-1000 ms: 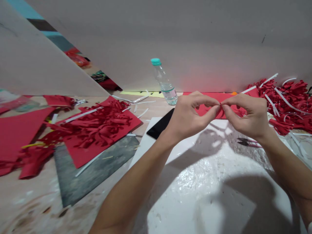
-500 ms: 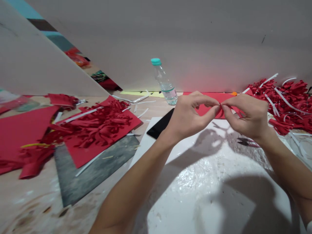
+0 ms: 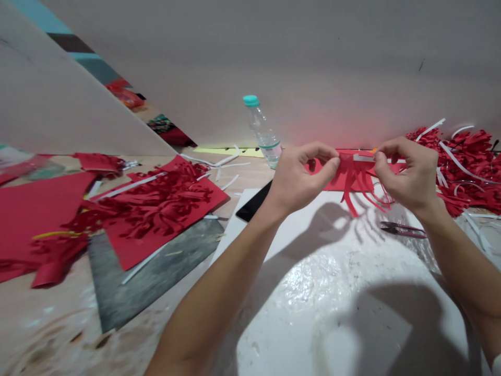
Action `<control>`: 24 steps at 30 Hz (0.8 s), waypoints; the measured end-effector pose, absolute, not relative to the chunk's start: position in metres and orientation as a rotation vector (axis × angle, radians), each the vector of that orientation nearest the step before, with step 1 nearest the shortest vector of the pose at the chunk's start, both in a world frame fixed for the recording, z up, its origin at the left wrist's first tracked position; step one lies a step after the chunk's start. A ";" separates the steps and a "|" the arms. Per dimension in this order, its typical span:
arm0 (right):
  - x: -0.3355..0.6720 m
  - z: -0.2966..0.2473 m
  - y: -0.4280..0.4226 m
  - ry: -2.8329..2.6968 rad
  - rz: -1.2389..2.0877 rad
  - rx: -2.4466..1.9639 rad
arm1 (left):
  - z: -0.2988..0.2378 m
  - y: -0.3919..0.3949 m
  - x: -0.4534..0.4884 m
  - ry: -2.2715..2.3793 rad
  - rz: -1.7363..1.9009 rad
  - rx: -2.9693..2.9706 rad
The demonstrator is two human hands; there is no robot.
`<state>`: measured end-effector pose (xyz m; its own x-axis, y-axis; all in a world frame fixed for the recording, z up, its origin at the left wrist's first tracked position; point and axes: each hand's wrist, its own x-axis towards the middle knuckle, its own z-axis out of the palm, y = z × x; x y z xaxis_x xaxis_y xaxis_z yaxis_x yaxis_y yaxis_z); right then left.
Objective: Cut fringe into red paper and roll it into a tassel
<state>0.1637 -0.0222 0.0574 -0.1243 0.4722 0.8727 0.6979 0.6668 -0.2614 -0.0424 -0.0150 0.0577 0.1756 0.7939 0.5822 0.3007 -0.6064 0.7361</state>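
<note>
Both my hands are raised over a glossy white board (image 3: 336,292). My left hand (image 3: 299,177) pinches one end of a red paper fringe strip (image 3: 358,180) between thumb and fingers. The other end is pinched by my right hand (image 3: 409,175). The strip is stretched out between them, with a pale band along its top and cut red tassels hanging down. Small scissors (image 3: 403,228) lie on the board just below my right hand.
A clear water bottle (image 3: 263,131) with a teal cap stands at the back wall. A black phone (image 3: 252,203) lies by the board's left edge. Piles of red fringed paper (image 3: 156,201) fill the left side and more red fringes (image 3: 462,162) sit at the right. A dark cutting mat (image 3: 156,271) lies at the left.
My hands, which were pinched together at one point, have moved apart and slightly up. The red fringe strip now shows spread out between them.
</note>
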 end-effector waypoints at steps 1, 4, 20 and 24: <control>0.167 0.057 -0.018 -1.746 -0.238 -0.953 | 0.055 -0.011 -0.044 1.025 1.444 1.949; 0.173 0.056 -0.013 -1.690 -0.164 -0.978 | 0.050 -0.003 -0.047 1.014 1.462 1.881; 0.156 0.057 -0.026 -1.879 -0.109 -0.902 | 0.050 -0.012 -0.039 0.950 1.434 2.076; 0.167 0.056 -0.015 -1.805 -0.075 -0.999 | 0.044 0.002 -0.045 0.907 1.494 1.914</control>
<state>0.1673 -0.0154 0.0559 -0.1284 0.5916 0.7959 0.6557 0.6528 -0.3794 -0.0451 0.0021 0.0439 0.1575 0.7798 0.6059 0.1780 -0.6259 0.7593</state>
